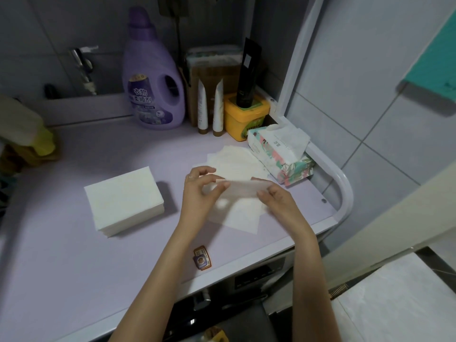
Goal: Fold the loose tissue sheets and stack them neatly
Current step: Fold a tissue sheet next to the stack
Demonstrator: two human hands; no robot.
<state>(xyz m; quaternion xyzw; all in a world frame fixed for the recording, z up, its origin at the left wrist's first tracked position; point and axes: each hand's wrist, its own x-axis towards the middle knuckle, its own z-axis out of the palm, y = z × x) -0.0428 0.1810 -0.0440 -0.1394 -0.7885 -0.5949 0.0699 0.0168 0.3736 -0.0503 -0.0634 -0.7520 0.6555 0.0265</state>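
1. The left hand's (199, 187) fingers (222, 185) are curled and pinch the left end of a thin, white, partly folded tissue sheet (243, 188).
2. The right hand's (277, 199) fingers (262, 193) are curled and pinch the right end of the same sheet, which is held just above the surface between both hands.
3. Loose white tissue sheets (238, 214) lie flat directly under the hands; more loose sheets spread out at 12 o'clock.
4. A squared stack of folded white tissues (123, 201) sits at 9 o'clock from the hands, apart from them.
5. A floral soft-pack of tissues (278, 157) lies at 1 o'clock, with one sheet protruding.
6. A purple plastic detergent bottle (153, 90) stands at 11 o'clock.
7. A small brown label (202, 257) lies at 6 o'clock on the lilac countertop (74, 243).
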